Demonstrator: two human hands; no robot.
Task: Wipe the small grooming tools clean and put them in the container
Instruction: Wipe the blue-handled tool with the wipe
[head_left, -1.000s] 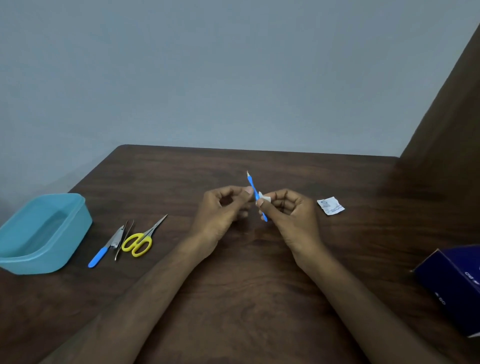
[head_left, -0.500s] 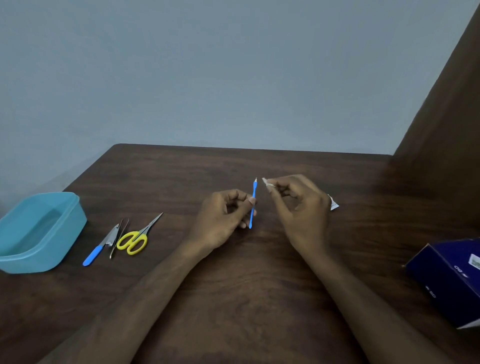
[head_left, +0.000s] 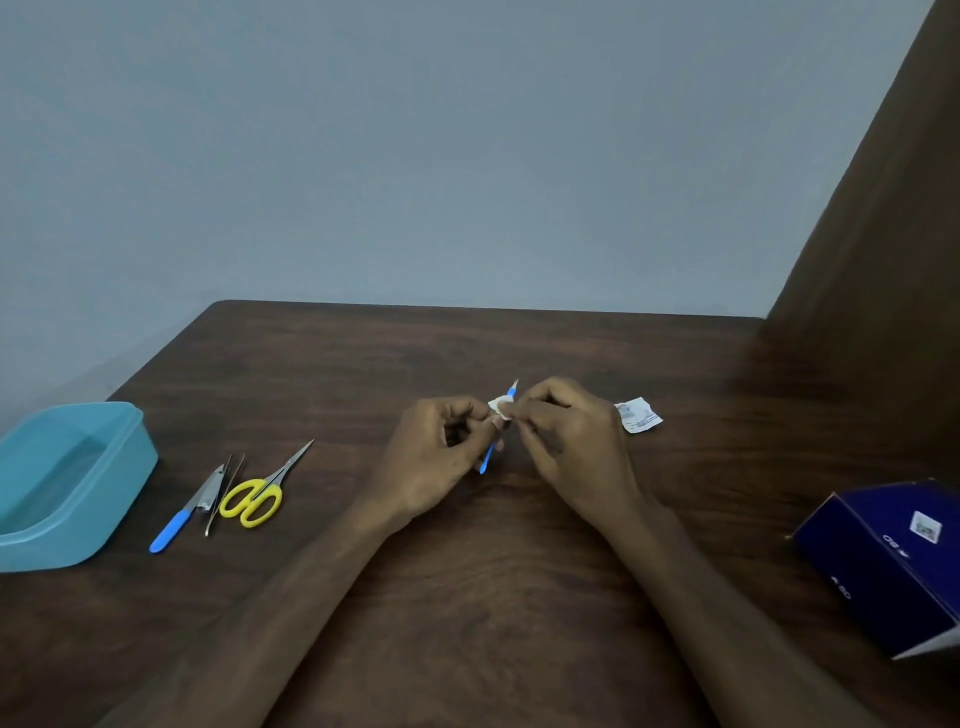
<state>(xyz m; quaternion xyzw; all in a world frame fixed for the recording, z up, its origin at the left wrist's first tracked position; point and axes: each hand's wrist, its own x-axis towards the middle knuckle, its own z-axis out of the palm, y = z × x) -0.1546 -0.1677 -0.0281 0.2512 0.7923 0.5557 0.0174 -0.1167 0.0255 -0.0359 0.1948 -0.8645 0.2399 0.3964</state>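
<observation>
Broadly, scene is taken up by dark wood table (head_left: 467, 597), backed by grey wall. Navy box (head_left: 893, 561) is seen at right edge, partly out of frame. Blue container (head_left: 67, 483) is set at far left, open-topped; nothing visible inside as far as can be told. Just right of it, three tools are laid close together: blue-handled clipper (head_left: 189, 506), thin tweezers (head_left: 223, 493), yellow scissors (head_left: 260, 493); none yet in container.

Left hand (head_left: 431, 462), fingers curled, is closed on blue stick tool (head_left: 488, 457), held roughly upright, metal tip pointing away. Right hand (head_left: 566, 441) is pinched on small white wipe pad (head_left: 500, 408), which is pressed vs. upper shaft near tip. Torn sachet (head_left: 638, 414) is left just beyond right hand.

Step judged: wiping 1st tool; most of task remaining.

Risks (est.):
- tip is sharp-looking; fingertip could be pricked if pad is drawn past end
- thin tool could be twisted out of grip if pad is pulled too hard
- pad is tiny, easily dropped
- container is well apart from hands, so tool could be fumbled in transfer.
</observation>
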